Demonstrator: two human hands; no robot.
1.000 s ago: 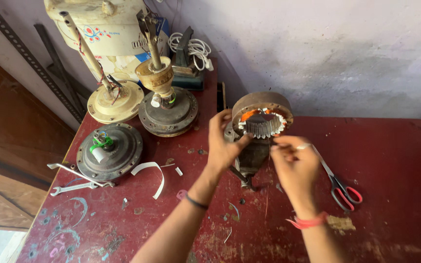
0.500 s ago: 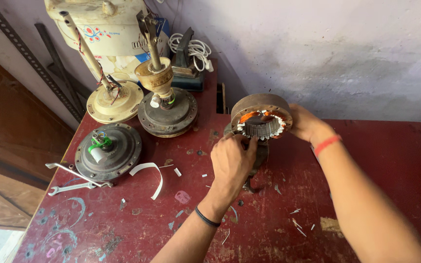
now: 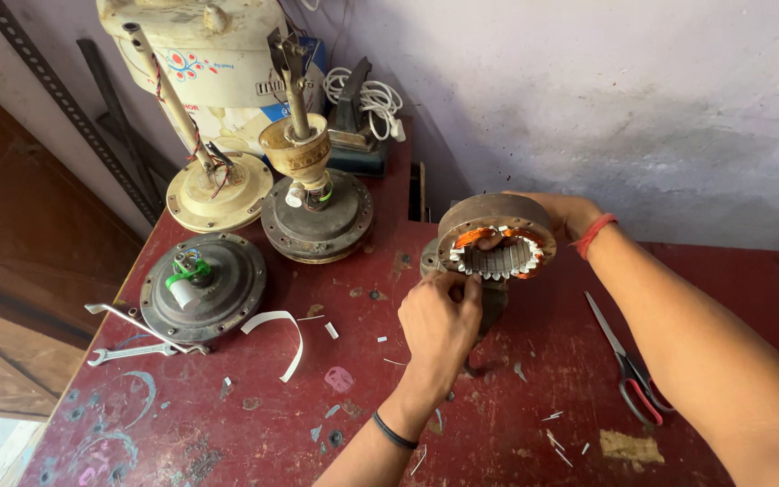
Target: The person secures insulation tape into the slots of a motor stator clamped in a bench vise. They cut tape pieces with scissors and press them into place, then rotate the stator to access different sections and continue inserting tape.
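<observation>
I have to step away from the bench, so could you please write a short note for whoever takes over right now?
Left hand: fingertips pinch the near rim of the fan stator, at the white slot insulation papers.
Right hand: wrapped round the far side of the stator, steadying it upright on edge on the red table.
Scissors lie to the right, untouched; paper scraps litter the table.
Done: white papers sit in the slots all round the bore; copper winding shows at the top.
Left: I cannot tell how many slots remain; check each paper's seating.
Nearby: three fan motor housings and spanners at left.
</observation>
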